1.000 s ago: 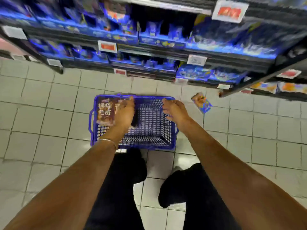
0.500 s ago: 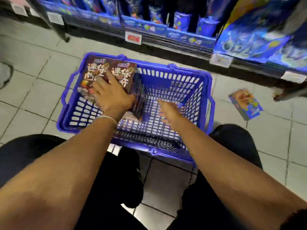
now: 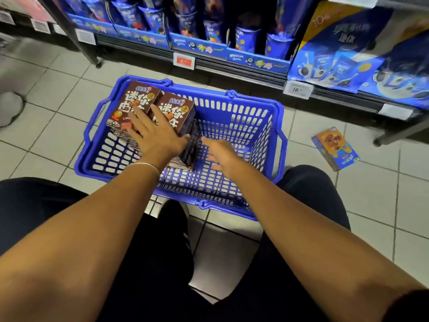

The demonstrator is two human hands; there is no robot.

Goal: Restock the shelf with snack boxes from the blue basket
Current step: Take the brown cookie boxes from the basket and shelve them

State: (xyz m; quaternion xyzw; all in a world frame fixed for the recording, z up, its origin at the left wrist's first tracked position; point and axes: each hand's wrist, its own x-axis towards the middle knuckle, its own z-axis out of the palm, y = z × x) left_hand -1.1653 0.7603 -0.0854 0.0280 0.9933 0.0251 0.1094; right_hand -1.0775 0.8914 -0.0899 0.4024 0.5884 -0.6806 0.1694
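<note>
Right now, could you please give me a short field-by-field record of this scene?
basket: blue, on the tiled floor before the shelf
snack boxes: brown, stacked in the basket's left half
left hand: flat on the snack boxes, fingers straight
right hand: open, inside the basket, right of the boxes
stray box: orange and blue, on the floor right of the basket

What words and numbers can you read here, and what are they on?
"迷你": on both brown snack boxes in the blue basket; lower characters hidden by the left hand.
"6.": red shelf tag; rest blurred.
"16.": white shelf tag; rest blurred.
Too blurred to read: shelf packs, floor box.
</note>
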